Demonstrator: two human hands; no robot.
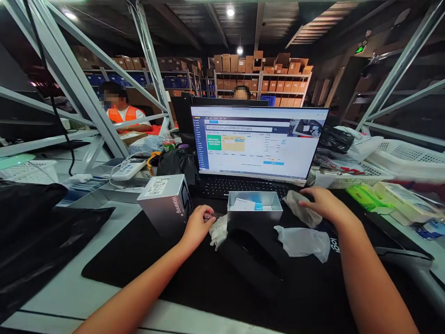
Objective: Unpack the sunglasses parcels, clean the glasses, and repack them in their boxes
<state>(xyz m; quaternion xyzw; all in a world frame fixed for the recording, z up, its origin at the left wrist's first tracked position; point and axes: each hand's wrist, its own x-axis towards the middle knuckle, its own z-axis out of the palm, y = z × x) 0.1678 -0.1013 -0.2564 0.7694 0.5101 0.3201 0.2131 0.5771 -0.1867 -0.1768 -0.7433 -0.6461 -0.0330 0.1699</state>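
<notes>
Big screen [257,155] nr the back edge of the worktop [69,278], lit w/ a web page. Black keyboard [212,186] just in front. By the L edge, a big shiny black bag [45,246], w/ a white basket [31,172] behind. Btwn bag & screen: white gadget [128,170] w/ a cable. R edge: green pack [368,198] beside a pale box [405,202]; white tub [410,160] w/ holes behind. Past the back edge, a person [125,114] in orange, plus tall shelves [260,77] w/ lots of brown boxes [290,86]. Green sign [361,47] up high, R side. Lamps [230,11] on top.
</notes>
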